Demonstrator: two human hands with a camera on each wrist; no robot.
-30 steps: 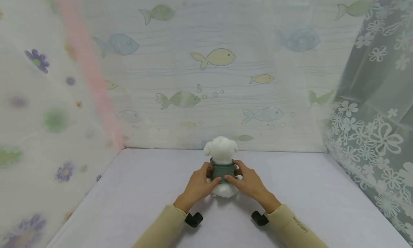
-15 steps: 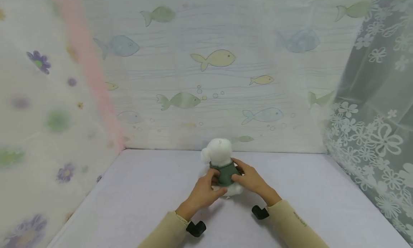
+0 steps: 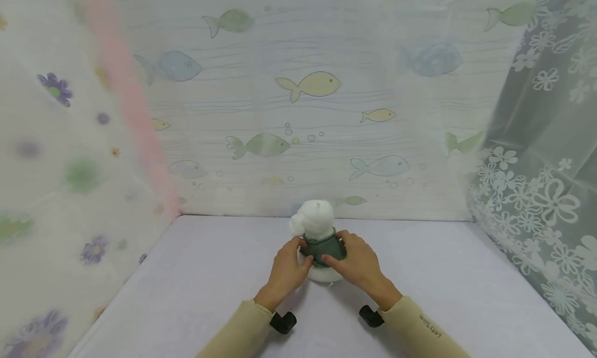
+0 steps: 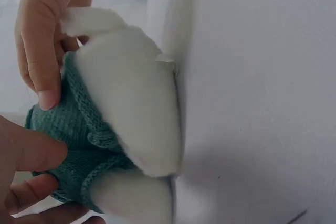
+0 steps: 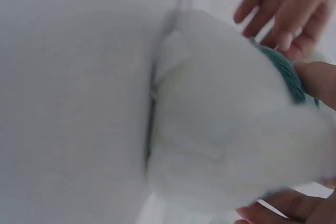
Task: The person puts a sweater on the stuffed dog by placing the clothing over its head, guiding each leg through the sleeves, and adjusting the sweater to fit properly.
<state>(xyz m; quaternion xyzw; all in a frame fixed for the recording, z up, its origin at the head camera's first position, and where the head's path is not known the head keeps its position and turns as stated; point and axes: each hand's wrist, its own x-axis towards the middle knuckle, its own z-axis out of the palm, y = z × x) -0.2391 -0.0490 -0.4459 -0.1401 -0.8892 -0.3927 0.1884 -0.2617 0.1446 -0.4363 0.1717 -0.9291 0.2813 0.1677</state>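
While both hands [image 3: 322, 265] grip the plush toy [image 3: 318, 220], sleeve lettering [image 3: 430, 327] stays unreadable.

A white plush toy [image 3: 317, 220] is wearing a teal-green knitted sweater [image 3: 323, 249]. Pastel fish are swimming across the pale back curtain [image 3: 298, 88]. White flowers are covering the grey curtain [image 3: 541, 156]. Beige sleeves [image 3: 410, 327] are showing.

Bright, even, diffuse light, faint soft shadows, head view edges bent, right wrist view blurred.
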